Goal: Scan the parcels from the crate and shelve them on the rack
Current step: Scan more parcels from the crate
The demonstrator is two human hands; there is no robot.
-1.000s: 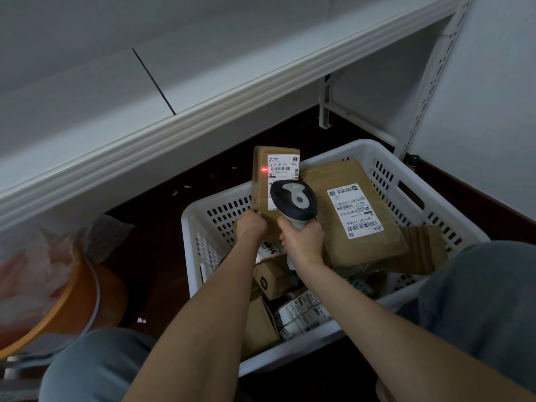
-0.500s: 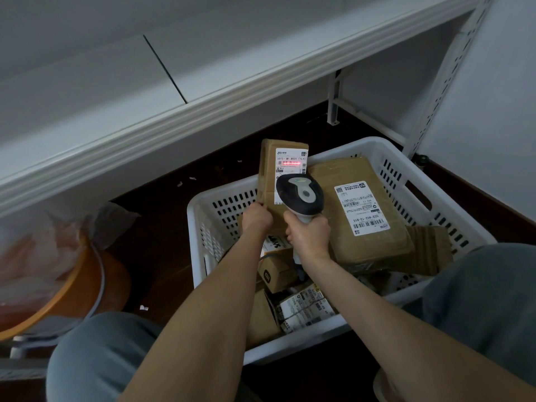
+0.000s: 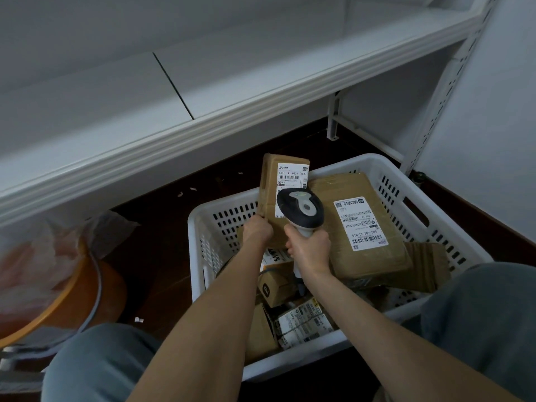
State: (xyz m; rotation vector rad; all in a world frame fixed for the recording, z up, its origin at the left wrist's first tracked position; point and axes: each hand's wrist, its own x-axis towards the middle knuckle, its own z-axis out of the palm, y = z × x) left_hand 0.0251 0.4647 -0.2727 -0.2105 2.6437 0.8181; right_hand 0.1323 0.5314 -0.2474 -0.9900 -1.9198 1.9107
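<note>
Looking down from the head view, I see the left hand (image 3: pixel 256 229) gripping the lower end of an upright cardboard parcel (image 3: pixel 269 195) over the far left corner of the white crate (image 3: pixel 290 361). The right hand (image 3: pixel 309 248) wraps the handle of a barcode scanner (image 3: pixel 300 210), whose head overlaps the parcel's label (image 3: pixel 291 175). A larger labelled parcel (image 3: pixel 342 187) lies toward the crate's far right corner.

One head-worn wide-angle camera looks forward and down, close above the left hand (image 3: pixel 256 231) and right hand (image 3: pixel 311 248). The rack shelf (image 3: pixel 232 82) lies beyond them.
</note>
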